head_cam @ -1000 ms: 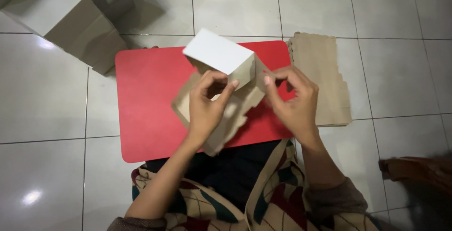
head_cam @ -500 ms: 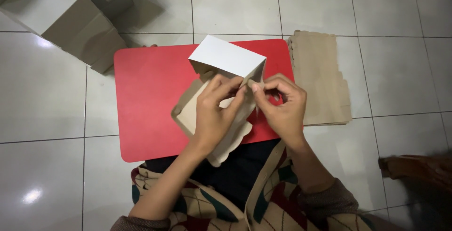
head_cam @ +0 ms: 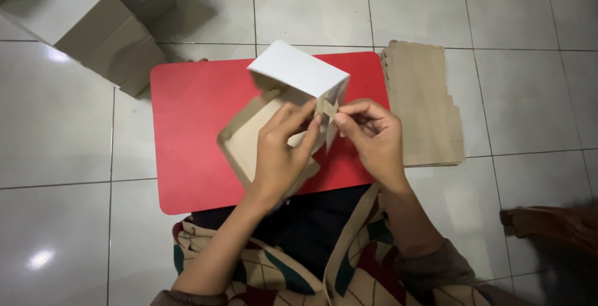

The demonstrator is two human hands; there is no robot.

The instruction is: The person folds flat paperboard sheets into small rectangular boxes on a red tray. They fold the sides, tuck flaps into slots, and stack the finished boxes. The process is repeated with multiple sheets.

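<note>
**Friend:** What are your hands doing?

**Me:** My left hand (head_cam: 280, 153) lies flat inside the cardboard box (head_cam: 280, 113) and presses the wall. My right hand (head_cam: 370, 138) pinches a small tab (head_cam: 328, 108) at the corner, fingers tight together. The box sits on the red table (head_cam: 187, 125), its white flap (head_cam: 299, 69) standing up.

**Friend:** How do you do it well?

**Me:** I think I should hold the wall still and slide the tab in slowly, so it doesn't bend.

**Friend:** What changed?

**Me:** A moment ago my hands were apart on two sides. Now they meet at the corner, and the flap stands higher. The flat stack (head_cam: 423, 103) beside the table has not moved.
</note>
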